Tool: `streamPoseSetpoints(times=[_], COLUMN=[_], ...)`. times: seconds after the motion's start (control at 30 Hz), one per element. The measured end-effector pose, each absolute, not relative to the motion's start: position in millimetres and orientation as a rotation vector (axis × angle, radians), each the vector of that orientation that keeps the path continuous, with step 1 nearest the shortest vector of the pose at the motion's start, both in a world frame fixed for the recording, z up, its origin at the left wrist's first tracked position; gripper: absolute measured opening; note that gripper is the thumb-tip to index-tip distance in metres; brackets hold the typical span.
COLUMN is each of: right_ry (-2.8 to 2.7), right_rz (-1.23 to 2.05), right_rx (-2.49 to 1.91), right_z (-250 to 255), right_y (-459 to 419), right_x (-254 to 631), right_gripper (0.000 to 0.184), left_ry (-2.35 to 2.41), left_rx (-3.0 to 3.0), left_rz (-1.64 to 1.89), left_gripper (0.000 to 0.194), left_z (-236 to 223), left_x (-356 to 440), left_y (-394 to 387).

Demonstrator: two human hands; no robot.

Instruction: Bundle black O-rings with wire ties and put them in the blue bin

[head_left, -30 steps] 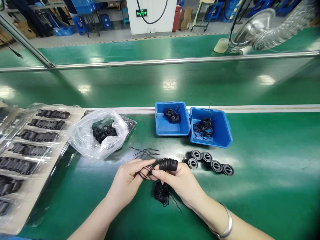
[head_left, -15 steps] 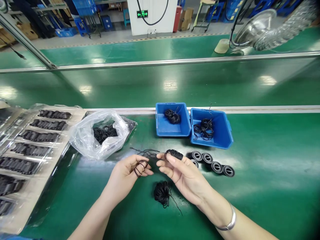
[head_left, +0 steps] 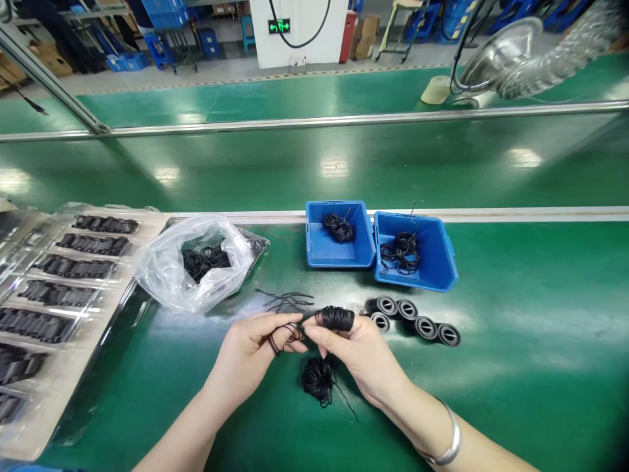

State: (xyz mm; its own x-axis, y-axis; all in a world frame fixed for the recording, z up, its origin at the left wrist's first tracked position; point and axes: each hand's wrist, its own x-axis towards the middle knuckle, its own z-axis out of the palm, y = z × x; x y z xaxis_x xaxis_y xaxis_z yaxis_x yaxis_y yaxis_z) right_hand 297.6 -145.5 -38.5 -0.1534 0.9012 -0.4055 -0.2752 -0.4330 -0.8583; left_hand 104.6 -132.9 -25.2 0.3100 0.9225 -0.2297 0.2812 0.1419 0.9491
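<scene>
My left hand is closed, with a few thin black rubber rings hanging around its fingertips. Around the index finger of my right hand sits a thick stack of similar black rings. The right thumb and fingertips are pinched together and meet the left fingertips at the loose rings; the exact contact is partly hidden. Just below the hands lies a tied bundle of black rings with a twisted tail. Beyond them are some loose twisted black ties on the green tabletop.
Two blue bins hold bundles of black rings. To their left is a clear plastic bag with more rings. Several black cylinders stand or lie right of my hands. Trays of black parts fill the left side.
My hands have come together, the right one moving left and tilting so the ring stack on its finger shows fully. The left fingertips have shifted slightly right.
</scene>
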Motion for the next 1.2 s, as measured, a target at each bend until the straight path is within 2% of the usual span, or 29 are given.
streamPoseSetpoints(times=[0.13,0.33,0.7,0.87,1.0,1.2], right_ry=[-0.776,-0.860,-0.696,-0.428,-0.389,-0.468], right_rz=[1.824,1.744,1.850,1.990,1.977,1.970], right_rx=[-1.107,-1.128,-1.032,-0.792,-0.772,-0.816], right_z=[-37.9,-38.7,-38.4,-33.6,-32.0,-33.1], right_y=[-147.9,-148.2,-144.1,-142.7,-144.2,-142.1], right_x=[292.2,291.9,300.2,306.4,309.1,307.9], right_gripper=[0.028,0.023,0.019,0.014,0.010,0.016], left_ry=[1.235,1.250,1.073,1.318,1.288,1.275], left_rx=[1.493,1.608,1.230,1.430,1.594,1.562], left_rz=[0.694,0.696,0.693,0.437,0.183,0.031], left_gripper=[0.024,0.025,0.029,0.024,0.018,0.020], left_z=[-25.6,-24.0,-23.9,-24.2,-20.6,-11.7], left_x=[106.3,107.6,106.4,89.3,67.3,56.5], left_y=[-134.1,-133.2,-134.4,-122.3,-116.8,-117.3])
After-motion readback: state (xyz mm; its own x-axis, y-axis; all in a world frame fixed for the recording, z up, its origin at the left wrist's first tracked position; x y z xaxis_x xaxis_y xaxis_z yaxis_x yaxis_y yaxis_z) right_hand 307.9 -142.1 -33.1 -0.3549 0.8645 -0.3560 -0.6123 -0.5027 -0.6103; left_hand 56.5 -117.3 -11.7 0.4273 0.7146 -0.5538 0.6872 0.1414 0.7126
